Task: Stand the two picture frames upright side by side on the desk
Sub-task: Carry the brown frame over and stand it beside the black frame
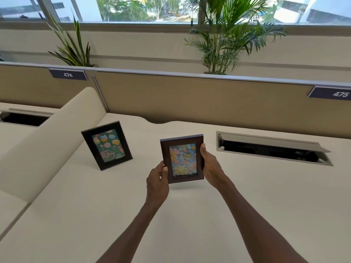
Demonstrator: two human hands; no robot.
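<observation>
A black picture frame (107, 145) with a green birthday card inside stands upright on the cream desk (190, 215), left of centre and turned slightly right. A brown picture frame (182, 158) with a pastel flower picture is held upright, a little above the desk by its shadow, to the right of the black one. My left hand (158, 182) grips its lower left edge. My right hand (210, 166) holds its right edge, thumb on the front. A gap of bare desk separates the two frames.
An open cable hatch (273, 149) is sunk in the desk at right. A cream side divider (47, 145) rises at left, with another hatch (24, 117) beyond it. A tan partition (190, 99) with number plates 474 and 475 backs the desk; plants stand behind it.
</observation>
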